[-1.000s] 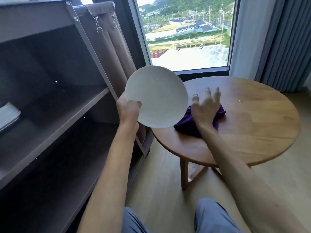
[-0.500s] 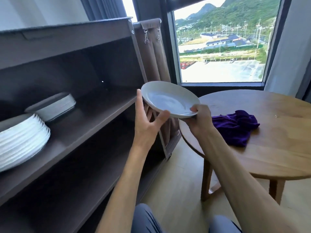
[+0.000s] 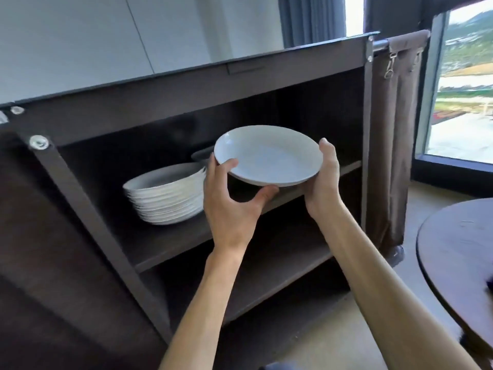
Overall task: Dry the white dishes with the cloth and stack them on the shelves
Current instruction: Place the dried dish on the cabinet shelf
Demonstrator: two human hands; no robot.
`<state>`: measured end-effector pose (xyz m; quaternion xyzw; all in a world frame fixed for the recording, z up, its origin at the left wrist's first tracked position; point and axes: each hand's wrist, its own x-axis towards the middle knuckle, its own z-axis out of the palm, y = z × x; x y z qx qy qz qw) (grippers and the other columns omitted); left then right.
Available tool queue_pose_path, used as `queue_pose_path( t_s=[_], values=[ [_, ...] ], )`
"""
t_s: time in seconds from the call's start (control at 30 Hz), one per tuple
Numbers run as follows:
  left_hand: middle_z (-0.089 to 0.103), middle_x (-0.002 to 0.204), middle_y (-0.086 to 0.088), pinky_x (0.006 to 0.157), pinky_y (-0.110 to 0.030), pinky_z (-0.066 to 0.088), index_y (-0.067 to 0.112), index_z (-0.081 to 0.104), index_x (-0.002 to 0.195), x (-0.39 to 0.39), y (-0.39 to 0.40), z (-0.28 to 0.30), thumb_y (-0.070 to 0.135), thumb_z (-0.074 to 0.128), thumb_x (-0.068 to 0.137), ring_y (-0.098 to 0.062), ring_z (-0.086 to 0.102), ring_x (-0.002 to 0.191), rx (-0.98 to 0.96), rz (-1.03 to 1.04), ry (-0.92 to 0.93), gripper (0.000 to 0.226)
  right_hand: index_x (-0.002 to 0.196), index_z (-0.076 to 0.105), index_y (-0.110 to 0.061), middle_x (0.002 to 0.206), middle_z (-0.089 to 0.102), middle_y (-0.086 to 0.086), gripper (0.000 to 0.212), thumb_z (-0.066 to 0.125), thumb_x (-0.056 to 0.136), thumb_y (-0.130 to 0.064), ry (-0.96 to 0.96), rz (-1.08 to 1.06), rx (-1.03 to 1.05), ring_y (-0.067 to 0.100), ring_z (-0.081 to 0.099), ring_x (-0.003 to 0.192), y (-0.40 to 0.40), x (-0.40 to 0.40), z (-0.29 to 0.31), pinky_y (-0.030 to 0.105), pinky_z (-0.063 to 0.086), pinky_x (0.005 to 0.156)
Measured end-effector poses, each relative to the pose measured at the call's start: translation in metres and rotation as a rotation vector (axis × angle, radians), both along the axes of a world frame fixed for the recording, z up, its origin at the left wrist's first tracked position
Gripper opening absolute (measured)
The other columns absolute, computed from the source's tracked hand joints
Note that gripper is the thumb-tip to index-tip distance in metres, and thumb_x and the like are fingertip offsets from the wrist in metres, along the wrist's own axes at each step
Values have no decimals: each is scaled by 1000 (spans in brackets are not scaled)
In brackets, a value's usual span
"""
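a: head view, a dark shelf unit [image 3: 88,217] by a window [image 3: 464,108]: a person holds a white plate [image 3: 266,156] with both bare hands in front of the unit's upper compartment.

b: how do the hands sit on it?

a: the left hand [image 3: 229,206] cups the plate's near-left rim, thumb under the near edge and fingers up along the left side. the right hand [image 3: 324,182] grips the right rim, thumb on top at the far right edge and palm below. both are closed on the plate.

b: and the plate itself?

a: face up, tipped slightly toward the camera, held in the air above the upper shelf board [image 3: 170,241], not touching it. it sits just right of a stack of white plates [image 3: 166,194] resting on that board.

b: anything behind?

a: a second, darker-looking dish stack [image 3: 202,155] shows partly behind the held plate's left edge, deeper in the compartment. how many pieces it holds cannot be told.

b: the rest of the unit?

a: a lower shelf [image 3: 269,276] lies below, bare where visible. a brown fabric bag [image 3: 392,145] hangs by metal clips from a rail at the unit's right end.

b: and the cloth?

a: only a dark, blurred scrap shows at the right frame edge over a round table [image 3: 453,249]; whether that is the cloth cannot be told.
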<state>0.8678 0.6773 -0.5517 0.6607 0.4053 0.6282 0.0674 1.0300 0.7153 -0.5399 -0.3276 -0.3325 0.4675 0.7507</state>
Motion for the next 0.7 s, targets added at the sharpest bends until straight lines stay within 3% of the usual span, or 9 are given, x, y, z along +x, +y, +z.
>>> queue_pose_path(
  t_s=[0.1, 0.2, 0.27, 0.37, 0.43, 0.5, 0.57, 0.63, 0.7],
  values=[
    [37, 160, 12, 111, -5, 20, 32, 42, 150, -45, 1, 17, 58, 85, 69, -1, 29, 147, 54, 200, -27, 95, 124, 67, -12, 119, 73, 9, 61, 37, 99, -59, -93, 142, 39, 27, 68, 113, 25, -54, 19, 44, 53, 97],
    [33, 148, 32, 111, -6, 18, 30, 25, 161, -84, 6, 28, 57, 90, 68, 11, 25, 139, 39, 340, -70, 117, 124, 65, -14, 117, 74, 3, 60, 47, 92, -61, -132, 260, 50, 17, 70, 107, 45, -100, 35, 34, 54, 89],
    [31, 141, 36, 109, -6, 19, 33, 21, 162, -103, 10, 29, 57, 91, 65, 12, 25, 135, 6, 407, -127, 122, 115, 67, -16, 105, 76, -1, 50, 53, 92, -57, -149, 310, 45, 10, 72, 92, 61, -125, 39, 27, 53, 78],
    [36, 152, 20, 108, -9, 19, 31, 21, 162, -124, 19, 27, 59, 89, 65, 8, 24, 137, -35, 467, -183, 122, 93, 69, -22, 79, 77, -11, 34, 57, 93, -54, -208, 348, 38, 1, 72, 74, 82, -154, 41, 20, 53, 68],
    [38, 158, 10, 110, -11, 20, 27, 25, 161, -134, 27, 28, 56, 89, 66, 1, 26, 143, -82, 492, -222, 118, 93, 68, -21, 83, 77, -12, 42, 60, 85, -62, -273, 349, 14, 2, 72, 81, 95, -167, 41, 29, 53, 79],
    [39, 161, 1, 116, -18, 22, 21, 30, 160, -140, 37, 26, 53, 88, 70, -9, 28, 149, -137, 501, -234, 112, 123, 62, -13, 114, 73, -2, 73, 59, 77, -70, -306, 369, -50, 16, 66, 109, 106, -175, 41, 41, 48, 103],
    [39, 162, -2, 122, -27, 23, 16, 30, 160, -146, 46, 23, 51, 87, 74, -14, 29, 151, -174, 507, -226, 108, 142, 47, -13, 131, 61, 3, 85, 57, 79, -69, -342, 388, -86, 23, 57, 120, 118, -182, 42, 44, 42, 110],
    [38, 163, -3, 125, -34, 23, 16, 28, 161, -151, 54, 20, 53, 84, 77, -16, 29, 151, -224, 516, -230, 108, 138, 49, -15, 127, 61, 2, 70, 56, 86, -62, -362, 373, -88, 23, 57, 116, 131, -188, 38, 41, 42, 105],
    [33, 165, -2, 126, -35, 19, 19, 24, 162, -154, 59, 15, 57, 80, 78, -17, 23, 152, -278, 525, -240, 108, 110, 57, -19, 116, 66, 2, 40, 56, 89, -52, -377, 358, -84, 21, 61, 106, 142, -193, 32, 40, 44, 100]
  ],
)
